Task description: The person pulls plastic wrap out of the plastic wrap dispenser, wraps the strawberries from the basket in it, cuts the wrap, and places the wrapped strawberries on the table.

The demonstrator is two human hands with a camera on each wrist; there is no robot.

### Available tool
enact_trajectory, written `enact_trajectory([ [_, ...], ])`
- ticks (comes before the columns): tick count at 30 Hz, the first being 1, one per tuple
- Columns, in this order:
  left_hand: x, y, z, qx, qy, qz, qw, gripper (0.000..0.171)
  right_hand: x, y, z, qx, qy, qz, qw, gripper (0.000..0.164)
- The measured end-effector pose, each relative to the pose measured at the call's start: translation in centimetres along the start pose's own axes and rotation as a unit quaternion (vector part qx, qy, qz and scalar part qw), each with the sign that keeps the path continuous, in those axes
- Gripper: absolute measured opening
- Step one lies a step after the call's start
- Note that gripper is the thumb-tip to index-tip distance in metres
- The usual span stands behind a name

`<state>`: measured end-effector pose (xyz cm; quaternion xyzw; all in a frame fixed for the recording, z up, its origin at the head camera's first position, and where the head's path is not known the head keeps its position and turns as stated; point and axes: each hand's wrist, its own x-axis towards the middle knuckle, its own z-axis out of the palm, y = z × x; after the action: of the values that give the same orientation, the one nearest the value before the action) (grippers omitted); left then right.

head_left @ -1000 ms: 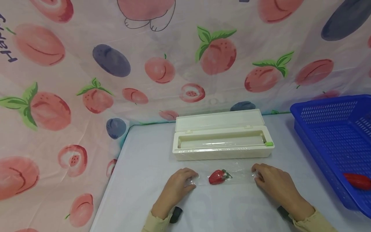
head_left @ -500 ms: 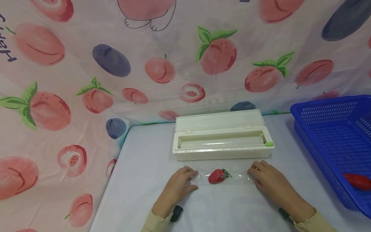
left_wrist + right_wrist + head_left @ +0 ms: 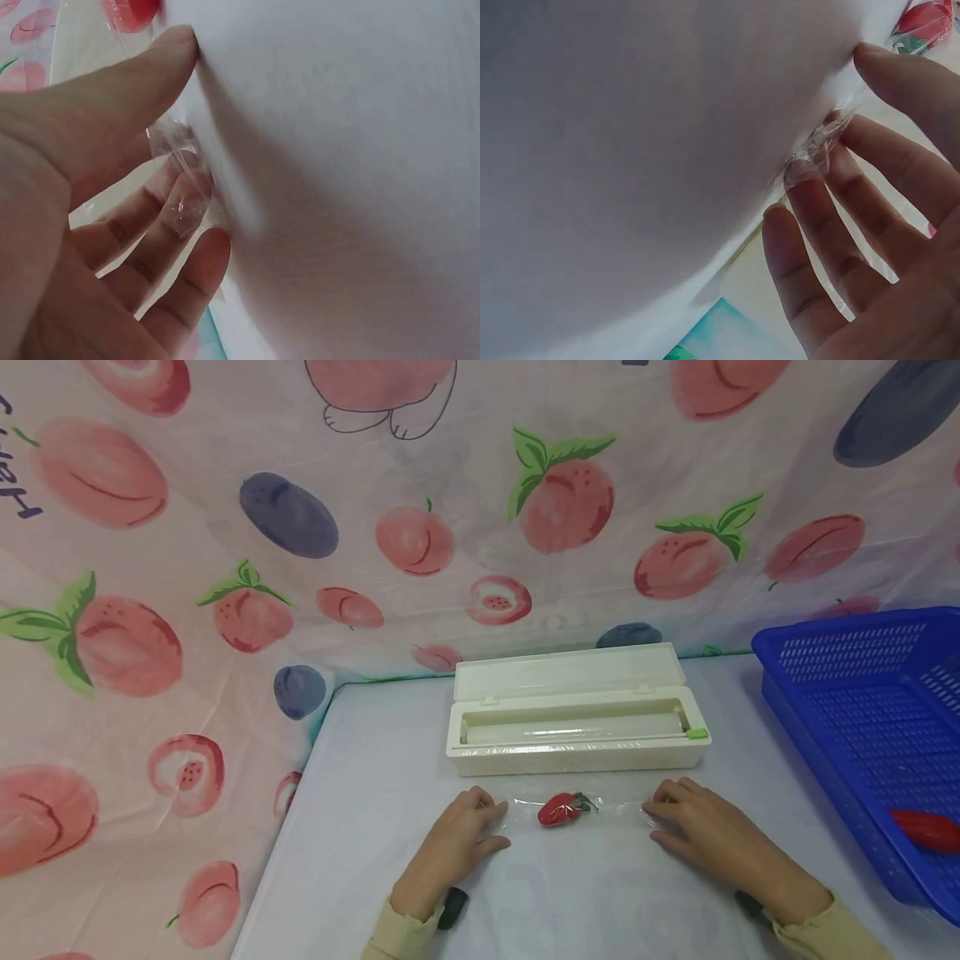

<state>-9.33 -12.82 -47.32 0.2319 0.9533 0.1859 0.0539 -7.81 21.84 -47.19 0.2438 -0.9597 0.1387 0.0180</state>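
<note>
A red strawberry [image 3: 559, 810] with green leaves lies under clear plastic wrap [image 3: 617, 814] on the white table. My left hand [image 3: 456, 837] is at the left end of the film, thumb apart from the fingers. In the left wrist view, crumpled film [image 3: 180, 202] overlaps the fingertips, which are loosely bent. At the film's other end is my right hand [image 3: 701, 831]. Its fingertips touch a bunched edge of wrap [image 3: 817, 154] in the right wrist view, and the thumb tip rests on the table, away from the fingers.
Behind the hands stands a cream wrap dispenser [image 3: 577, 758], lid raised, with a roll [image 3: 573, 728] inside and a green slider [image 3: 697, 733] at its right end. A blue basket [image 3: 825, 760] at right holds a red item [image 3: 926, 831]. Fruit-print cloth [image 3: 420, 460] hangs behind.
The strawberry has shifted slightly toward the dispenser. My right hand has moved left along the film, then its thumb has spread from the fingers. The left hand has moved only slightly.
</note>
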Motion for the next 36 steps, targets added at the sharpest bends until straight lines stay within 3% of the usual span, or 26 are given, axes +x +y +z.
enact_trajectory([
  [8, -0.1, -0.2, 0.0, 0.052, 0.038, 0.041, 0.9971, 0.031, 0.3, -0.3, 0.0, -0.015, 0.018, -0.009, 1.0, 0.021],
  [14, -0.1, -0.1, 0.0, 0.067, 0.037, 0.038, 0.9963, 0.031, 0.4, -0.5, 0.1, -0.034, 0.049, -0.025, 0.998, 0.015],
  [18, -0.2, -0.2, -0.1, 0.062, 0.033, 0.032, 0.9971, 0.03, 0.1, -0.4, 0.2, -0.048, 0.088, -0.058, 0.993, 0.013],
  [23, -0.6, -0.5, -0.2, 0.056, 0.038, 0.043, 0.9968, 0.03, -0.2, 0.1, 0.3, -0.044, 0.156, -0.125, 0.979, 0.005],
  [26, -0.9, -0.8, -0.1, 0.055, 0.048, 0.059, 0.9956, 0.028, -0.4, 0.4, 0.3, -0.039, 0.185, -0.153, 0.97, 0.039],
  [28, -1.0, -0.9, -0.1, 0.055, 0.055, 0.071, 0.9944, 0.026, -0.5, 0.4, 0.2, -0.036, 0.191, -0.157, 0.968, 0.047],
  [32, -1.2, -1.1, 0.0, 0.059, 0.074, 0.096, 0.9909, 0.02, -0.9, 0.4, 0.0, -0.041, 0.18, -0.146, 0.972, 0.014],
  [34, -1.3, -1.2, -0.1, 0.062, 0.091, 0.109, 0.988, 0.016, -1.0, 0.3, -0.1, -0.043, 0.177, -0.14, 0.973, 0.014],
  [36, -1.3, -1.2, -0.2, 0.065, 0.112, 0.122, 0.9841, 0.012, -1.1, 0.4, -0.1, -0.043, 0.18, -0.139, 0.973, 0.028],
])
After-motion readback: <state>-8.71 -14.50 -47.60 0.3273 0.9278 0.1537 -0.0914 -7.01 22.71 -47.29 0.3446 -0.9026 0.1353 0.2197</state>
